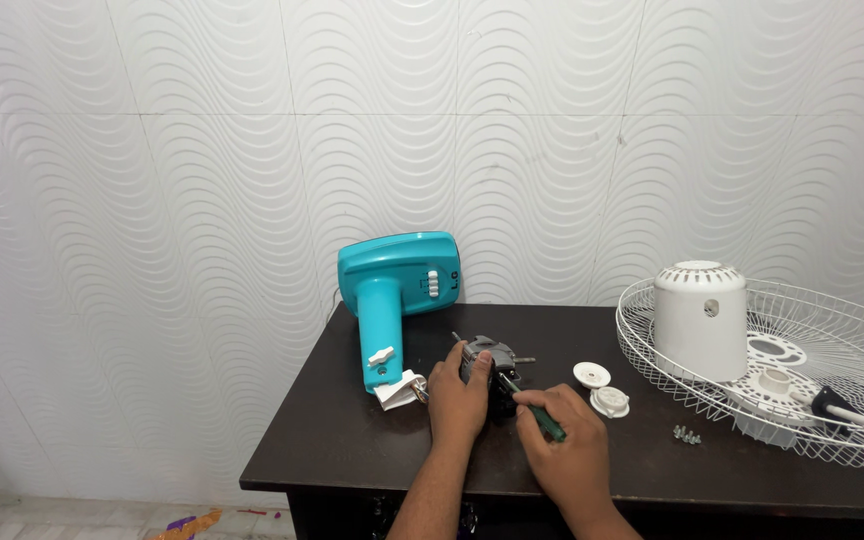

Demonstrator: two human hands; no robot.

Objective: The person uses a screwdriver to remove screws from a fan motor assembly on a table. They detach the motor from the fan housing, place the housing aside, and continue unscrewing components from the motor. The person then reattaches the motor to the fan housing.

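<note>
grey motor (492, 362) under left hand (457, 395) grip; right hand (564, 452) holds screwdriver (537, 415) against it.

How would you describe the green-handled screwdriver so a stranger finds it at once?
Start at the dark wooden table against the white wavy wall. Near its front edge, two hands meet over a small grey fan motor. The right hand grips the green-handled screwdriver, a slim rod, unlike the two round white plastic caps beside it.

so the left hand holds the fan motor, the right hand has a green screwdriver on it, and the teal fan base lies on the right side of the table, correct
Not quite. In the head view the teal fan base lies on the left side of the table. The left hand does hold the fan motor, and the right hand has the green screwdriver on it.
</note>
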